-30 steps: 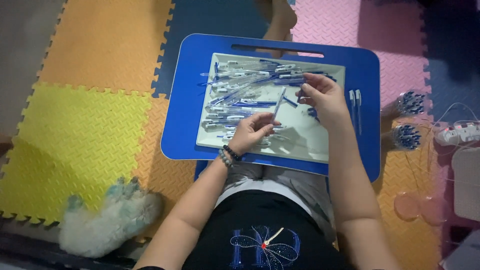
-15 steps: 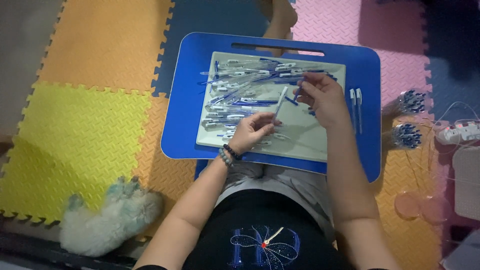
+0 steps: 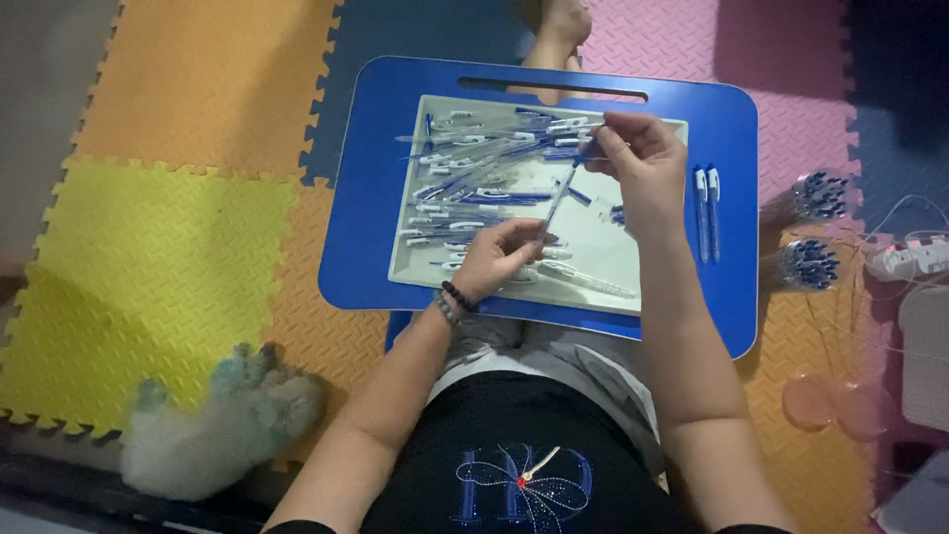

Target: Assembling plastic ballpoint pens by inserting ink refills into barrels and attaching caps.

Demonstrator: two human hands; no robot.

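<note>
— What is on the far left?
— A fluffy toy [image 3: 213,420] on the yellow mat [image 3: 148,267], with lots of free floor.
— And the hands?
— The left hand [image 3: 494,259] pinches the near end of a clear pen tube [image 3: 556,203]. The right hand [image 3: 638,163] pinches its far blue tip, over the white tray [image 3: 613,252].
— The right edge?
— Two pens [image 3: 706,198] lie on the blue board [image 3: 361,198] there.

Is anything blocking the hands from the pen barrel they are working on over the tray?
Nothing visible does. The left hand and right hand already pinch the pen barrel at either end, raised over the loose pen parts in the tray.
</note>
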